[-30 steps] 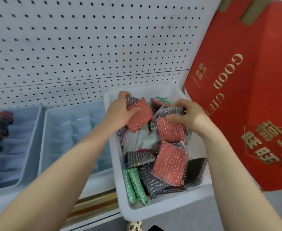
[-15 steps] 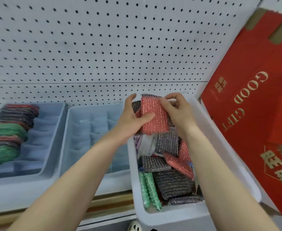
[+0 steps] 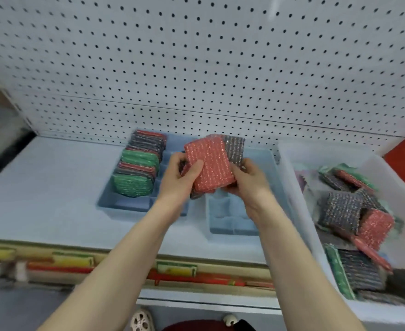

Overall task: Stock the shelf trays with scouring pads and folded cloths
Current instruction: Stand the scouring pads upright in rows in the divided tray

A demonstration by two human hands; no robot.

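Hands meet above the shelf (image 3: 53,187): left hand (image 3: 180,177) and right hand (image 3: 249,182) both grip a stack of scouring pads (image 3: 211,163), red on top, over two blue divided trays (image 3: 230,218). Beyond, the left tray holds a row of pads (image 3: 139,163); a white bin (image 3: 289,177) of loose pads sits right.

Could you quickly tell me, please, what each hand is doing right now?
Left hand: grips the left side of a bunch of scouring pads, thumb on the red one.
Right hand: grips the same bunch from the right.
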